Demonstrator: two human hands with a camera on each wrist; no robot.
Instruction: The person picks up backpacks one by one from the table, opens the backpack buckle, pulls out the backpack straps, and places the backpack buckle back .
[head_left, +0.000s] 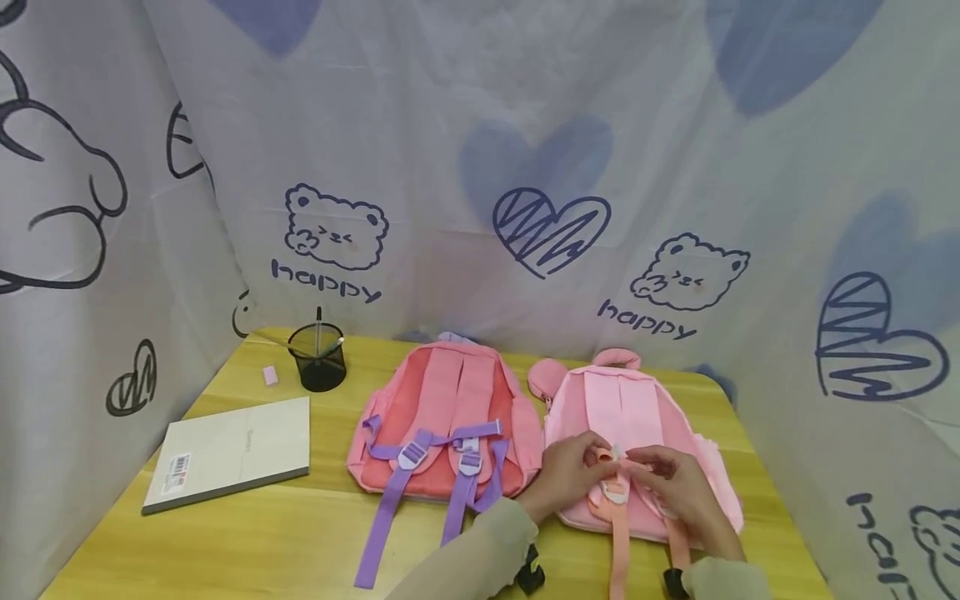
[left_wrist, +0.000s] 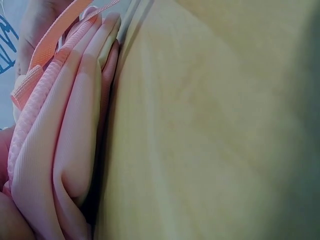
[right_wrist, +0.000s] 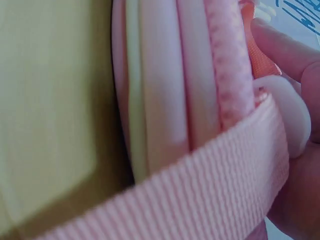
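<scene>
A light pink backpack (head_left: 637, 408) lies straps-up on the yellow table (head_left: 300, 533). Both hands meet over its peach shoulder straps (head_left: 619, 542). My left hand (head_left: 592, 457) pinches a peach strap end beside a small white clip (head_left: 617, 452). Close on its right, my right hand (head_left: 647, 463) pinches a white buckle (right_wrist: 285, 117) and the pink webbing (right_wrist: 190, 200) threaded through it. In the left wrist view I see the backpack's folded pink fabric (left_wrist: 55, 150) and a peach strap (left_wrist: 47, 47). The right wrist view shows a finger (right_wrist: 287, 50) above the buckle.
A darker pink backpack (head_left: 450, 400) with purple straps (head_left: 386, 517) lies just to the left. A round pink pouch (head_left: 546, 379) sits between the two bags. At the left are a black mesh pen cup (head_left: 321, 360), a pink eraser (head_left: 271, 376) and a white notebook (head_left: 232, 452). Printed curtains (head_left: 525, 167) enclose the table.
</scene>
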